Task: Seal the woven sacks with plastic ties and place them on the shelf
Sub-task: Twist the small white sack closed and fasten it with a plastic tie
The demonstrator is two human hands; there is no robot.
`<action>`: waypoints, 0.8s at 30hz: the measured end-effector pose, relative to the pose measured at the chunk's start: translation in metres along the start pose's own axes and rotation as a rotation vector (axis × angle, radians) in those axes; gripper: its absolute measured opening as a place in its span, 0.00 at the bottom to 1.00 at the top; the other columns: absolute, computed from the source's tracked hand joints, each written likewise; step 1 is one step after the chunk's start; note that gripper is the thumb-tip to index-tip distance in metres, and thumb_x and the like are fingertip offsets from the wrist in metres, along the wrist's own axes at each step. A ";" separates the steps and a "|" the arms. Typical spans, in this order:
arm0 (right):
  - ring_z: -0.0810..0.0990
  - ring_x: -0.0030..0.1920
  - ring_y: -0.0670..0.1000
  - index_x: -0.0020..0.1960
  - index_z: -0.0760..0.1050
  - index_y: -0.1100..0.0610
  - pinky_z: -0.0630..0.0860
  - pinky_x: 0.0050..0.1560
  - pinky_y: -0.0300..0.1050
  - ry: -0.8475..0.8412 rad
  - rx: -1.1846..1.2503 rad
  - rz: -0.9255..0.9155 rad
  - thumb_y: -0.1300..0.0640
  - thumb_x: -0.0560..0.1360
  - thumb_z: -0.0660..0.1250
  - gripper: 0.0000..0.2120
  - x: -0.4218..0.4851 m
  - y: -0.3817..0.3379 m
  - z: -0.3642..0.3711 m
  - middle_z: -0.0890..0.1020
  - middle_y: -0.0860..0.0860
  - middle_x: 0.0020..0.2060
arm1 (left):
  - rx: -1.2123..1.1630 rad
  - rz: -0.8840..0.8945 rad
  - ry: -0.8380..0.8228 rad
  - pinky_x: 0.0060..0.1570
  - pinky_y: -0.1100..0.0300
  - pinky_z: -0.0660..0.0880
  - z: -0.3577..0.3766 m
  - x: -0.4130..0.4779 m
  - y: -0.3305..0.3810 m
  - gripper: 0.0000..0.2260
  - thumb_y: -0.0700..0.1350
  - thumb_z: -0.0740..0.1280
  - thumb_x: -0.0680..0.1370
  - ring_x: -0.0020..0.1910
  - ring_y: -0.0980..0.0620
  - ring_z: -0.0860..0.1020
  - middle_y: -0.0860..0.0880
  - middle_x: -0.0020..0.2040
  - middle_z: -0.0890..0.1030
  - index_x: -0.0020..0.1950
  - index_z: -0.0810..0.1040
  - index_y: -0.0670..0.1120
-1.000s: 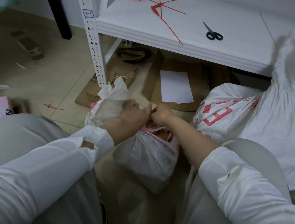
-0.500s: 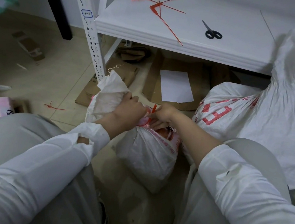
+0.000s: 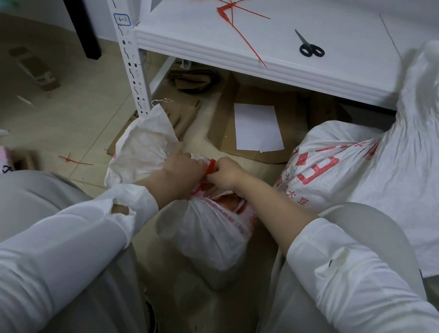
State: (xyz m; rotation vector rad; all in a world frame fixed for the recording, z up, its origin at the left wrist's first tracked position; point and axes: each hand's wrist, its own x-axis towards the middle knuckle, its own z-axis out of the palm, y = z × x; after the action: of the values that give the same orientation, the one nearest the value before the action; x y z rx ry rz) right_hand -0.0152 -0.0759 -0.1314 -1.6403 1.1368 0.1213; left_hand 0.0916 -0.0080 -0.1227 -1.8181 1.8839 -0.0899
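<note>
Tiled floor before a white shelf unit, seen through my head camera. Centre: the woven sack (image 3: 205, 228) stands on the floor between my knees, its neck bunched and its loose mouth flaring out to the left. My left hand (image 3: 181, 172) is curled tight round that bunched neck. My right hand (image 3: 227, 171) meets it from the other side, fingers pinching the red plastic tie (image 3: 211, 165), of which only a short upright tab shows between the two hands. Whether the tail is already through the lock I cannot tell, because the hands hide it. Step in hand, as I judge it: cinching the tie. To do it well I would hold the left grip close under the tie so the gather cannot spread, pull the tail straight and steadily with the right, and check that no fold escapes the loop. Just right: a second, filled sack (image 3: 332, 163) with red print, and slack white sacking (image 3: 437, 137) heaped beside it. Beyond: the shelf (image 3: 252, 68), bearing spare red ties (image 3: 232, 4) and scissors (image 3: 311, 49), where the sealed sack is to go. Flattened cardboard (image 3: 297, 112) lies beneath.
</note>
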 end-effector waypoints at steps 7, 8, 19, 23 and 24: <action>0.85 0.42 0.56 0.48 0.78 0.64 0.82 0.49 0.50 0.068 -0.093 0.085 0.54 0.76 0.69 0.11 -0.002 -0.001 -0.007 0.85 0.60 0.43 | 0.035 0.080 0.050 0.65 0.47 0.61 -0.001 0.004 0.000 0.30 0.58 0.73 0.70 0.53 0.48 0.79 0.50 0.54 0.79 0.64 0.68 0.45; 0.85 0.44 0.57 0.49 0.79 0.65 0.82 0.50 0.51 0.070 -0.125 0.079 0.54 0.76 0.70 0.12 -0.002 -0.001 -0.006 0.85 0.60 0.43 | 0.053 0.098 0.050 0.64 0.48 0.62 -0.001 0.004 0.000 0.30 0.58 0.74 0.70 0.52 0.48 0.80 0.50 0.54 0.79 0.64 0.68 0.45; 0.86 0.41 0.57 0.47 0.80 0.66 0.82 0.49 0.52 0.130 -0.258 0.066 0.64 0.72 0.73 0.06 0.010 0.002 -0.002 0.85 0.61 0.41 | 0.036 0.161 0.065 0.60 0.49 0.62 0.001 0.009 0.000 0.16 0.49 0.71 0.73 0.48 0.48 0.80 0.50 0.49 0.80 0.57 0.72 0.45; 0.83 0.47 0.59 0.50 0.78 0.65 0.81 0.50 0.53 0.200 -0.414 -0.058 0.64 0.71 0.72 0.10 0.011 0.002 0.004 0.83 0.61 0.46 | 0.001 0.158 0.000 0.62 0.49 0.63 0.002 0.009 -0.006 0.24 0.56 0.73 0.71 0.52 0.49 0.80 0.50 0.52 0.81 0.61 0.71 0.46; 0.82 0.47 0.59 0.50 0.77 0.65 0.80 0.50 0.51 0.221 -0.462 -0.085 0.63 0.71 0.71 0.09 0.010 0.002 0.004 0.82 0.60 0.46 | -0.026 0.155 -0.006 0.63 0.49 0.62 0.001 0.009 -0.007 0.25 0.57 0.72 0.72 0.53 0.48 0.80 0.49 0.53 0.81 0.62 0.71 0.45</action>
State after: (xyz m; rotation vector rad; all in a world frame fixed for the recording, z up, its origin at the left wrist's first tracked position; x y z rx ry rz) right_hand -0.0096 -0.0789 -0.1399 -2.1511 1.2673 0.1598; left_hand 0.0990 -0.0165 -0.1237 -1.6799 2.0235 -0.0060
